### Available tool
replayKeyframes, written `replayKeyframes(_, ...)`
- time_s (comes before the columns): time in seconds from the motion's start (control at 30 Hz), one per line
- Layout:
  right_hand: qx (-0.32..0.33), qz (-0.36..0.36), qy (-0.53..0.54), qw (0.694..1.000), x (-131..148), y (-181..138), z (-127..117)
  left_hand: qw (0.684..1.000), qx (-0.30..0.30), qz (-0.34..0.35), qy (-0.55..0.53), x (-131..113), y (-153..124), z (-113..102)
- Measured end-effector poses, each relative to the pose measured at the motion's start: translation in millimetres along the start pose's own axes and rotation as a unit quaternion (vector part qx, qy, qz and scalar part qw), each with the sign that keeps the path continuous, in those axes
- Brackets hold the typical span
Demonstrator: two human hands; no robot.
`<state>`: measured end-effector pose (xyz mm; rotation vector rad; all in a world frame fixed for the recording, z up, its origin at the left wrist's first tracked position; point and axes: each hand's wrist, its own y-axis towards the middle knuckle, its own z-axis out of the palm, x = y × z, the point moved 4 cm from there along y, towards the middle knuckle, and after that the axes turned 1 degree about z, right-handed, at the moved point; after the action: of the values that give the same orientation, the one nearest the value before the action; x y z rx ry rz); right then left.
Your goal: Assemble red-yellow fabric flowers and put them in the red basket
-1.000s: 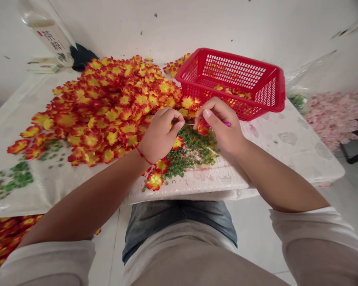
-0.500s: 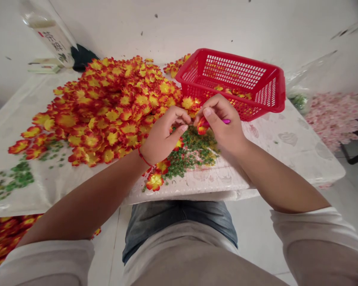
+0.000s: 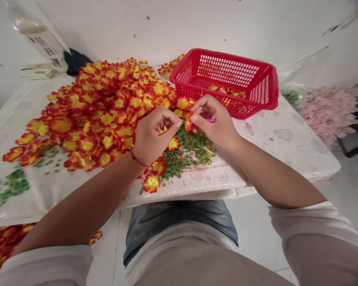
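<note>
From the head camera, the person's left hand [image 3: 153, 133] is curled, fingertips drawn in toward the thumb and pointing right, with a bit of yellow and red showing inside the fingers; whether it grips anything there I cannot tell. A red cord [image 3: 136, 157] circles that wrist. The right hand [image 3: 214, 119] is narrowed to a pinch, holding a red-and-yellow fabric flower [image 3: 190, 124] between thumb and fingers, with a pink-handled tool [image 3: 210, 120] showing behind the fingers. The two hands are close together, just above a scatter of green plastic bits [image 3: 185, 155] on a table covered in white plastic sheeting [image 3: 286, 155]. A large heap of red-and-yellow fabric flowers [image 3: 107, 115] lies just left of the left hand, and a red plastic mesh basket [image 3: 267, 89] sits just beyond the right hand, with a few flowers [image 3: 226, 90] inside it. A loose flower [image 3: 151, 184] lies near the table's front edge. More flowers [image 3: 0, 254] lie below the table at lower left, and a mass of pink blossoms [image 3: 329, 115] lies off the table at right.
</note>
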<state>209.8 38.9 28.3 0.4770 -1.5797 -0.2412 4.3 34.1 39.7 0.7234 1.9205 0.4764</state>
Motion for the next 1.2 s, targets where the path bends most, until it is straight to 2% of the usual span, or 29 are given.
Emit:
replayKeyframes(0.1, -0.004, 0.033, 0.016, 0.999, -4.9, 2.3, -5.0, 0.999, -0.018, 0.006, 0.046, 3.8, 0.6, -2.9)
replayKeyframes(0.23, 0.014, 0.052, 0.034, 0.998, -9.2, 3.9, -7.4, 0.999, -0.036, 0.013, 0.034, 6.2, 1.5, -5.4)
replayKeyframes(0.33, 0.028, 0.051, 0.034, 0.998, -11.6, 2.6, -5.3, 0.998, -0.029, 0.034, 0.047, 2.6, 2.4, -6.1)
replayKeyframes(0.47, 0.017, 0.026, 0.017, 0.999, -11.4, -2.2, -0.4, 0.996, -0.016, 0.065, 0.061, -4.2, 3.4, -8.3)
replayKeyframes(0.7, 0.005, 0.015, -0.025, 1.0, -12.2, -8.1, 4.0, 0.996, -0.022, 0.055, 0.063, -6.2, 0.2, -9.0)
replayKeyframes(0.9, -0.02, -0.01, -0.097, 0.995, -3.3, -13.7, 3.6, 0.996, -0.007, -0.008, 0.088, -3.2, -2.6, -5.8)
replayKeyframes(1.2, -0.015, -0.052, -0.147, 0.988, 3.9, -18.5, 4.4, 0.997, 0.003, -0.005, 0.075, -6.4, -4.5, -5.4)
